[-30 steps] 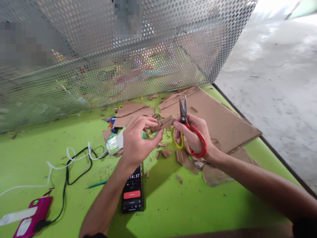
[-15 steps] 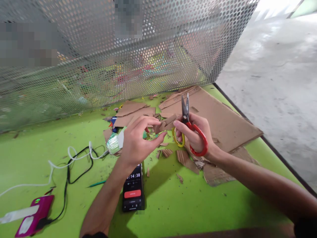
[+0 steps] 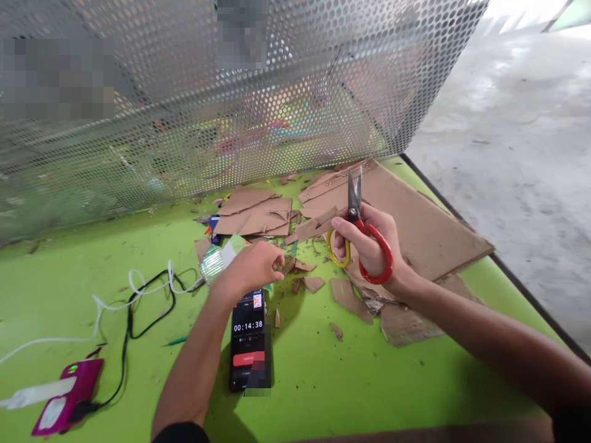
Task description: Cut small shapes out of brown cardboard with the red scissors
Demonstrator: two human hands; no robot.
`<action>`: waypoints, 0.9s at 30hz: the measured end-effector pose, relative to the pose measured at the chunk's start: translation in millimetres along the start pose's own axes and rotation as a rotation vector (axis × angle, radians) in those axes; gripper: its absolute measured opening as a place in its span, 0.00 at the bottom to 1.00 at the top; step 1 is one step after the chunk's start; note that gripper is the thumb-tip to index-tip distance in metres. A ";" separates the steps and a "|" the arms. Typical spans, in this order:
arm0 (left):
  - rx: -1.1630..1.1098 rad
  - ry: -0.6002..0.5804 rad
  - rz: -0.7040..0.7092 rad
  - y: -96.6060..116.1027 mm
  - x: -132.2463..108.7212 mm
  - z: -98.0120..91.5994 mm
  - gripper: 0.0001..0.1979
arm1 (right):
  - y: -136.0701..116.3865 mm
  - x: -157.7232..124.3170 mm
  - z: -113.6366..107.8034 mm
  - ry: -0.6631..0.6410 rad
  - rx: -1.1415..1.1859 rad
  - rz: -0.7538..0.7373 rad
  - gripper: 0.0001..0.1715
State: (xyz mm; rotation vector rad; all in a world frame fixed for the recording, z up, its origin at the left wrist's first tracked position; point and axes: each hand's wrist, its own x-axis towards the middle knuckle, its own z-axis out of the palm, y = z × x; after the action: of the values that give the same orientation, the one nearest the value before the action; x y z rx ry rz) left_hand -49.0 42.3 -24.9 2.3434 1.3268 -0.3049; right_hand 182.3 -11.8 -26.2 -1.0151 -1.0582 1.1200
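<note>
My right hand [image 3: 369, 243] grips a pair of scissors [image 3: 357, 231] with one red and one yellow handle loop, blades closed and pointing up. My left hand [image 3: 252, 267] is low over the green table [image 3: 323, 381], fingers curled down onto small cardboard scraps [image 3: 305, 277] just above a phone; what the fingertips pinch is hidden. A strip of cardboard [image 3: 314, 226] lies between the two hands. A large cardboard sheet [image 3: 415, 221] lies behind my right hand.
A phone [image 3: 248, 341] showing a timer lies under my left wrist. Black and white cables [image 3: 138, 295] run left to a pink device [image 3: 64, 406]. A perforated metal screen [image 3: 207, 111] stands at the back. The table edge [image 3: 521, 289] drops to concrete floor at right.
My left hand let go of the cardboard strip and dropped down to the scraps on the table. My right hand with the scissors shifted slightly right and up.
</note>
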 end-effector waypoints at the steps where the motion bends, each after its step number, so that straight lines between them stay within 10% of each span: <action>1: 0.004 -0.013 0.005 0.2 3.0 3.4 0.04 | -0.2 0.0 0.0 0.001 -0.007 0.000 0.15; 11: -0.033 -0.020 -0.085 -6.4 -2.5 -8.1 0.10 | 0.9 -1.0 -1.1 0.002 -0.007 -0.009 0.15; 27: 0.195 0.317 -0.168 -29.0 -18.6 -21.7 0.13 | -1.3 -1.2 -0.6 0.001 -0.029 -0.003 0.15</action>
State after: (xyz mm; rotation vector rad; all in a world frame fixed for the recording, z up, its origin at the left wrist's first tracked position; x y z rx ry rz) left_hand -83.9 51.4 -5.9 2.5234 1.7171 -0.1184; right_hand 183.0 -13.2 -25.2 -1.0367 -1.0779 1.1045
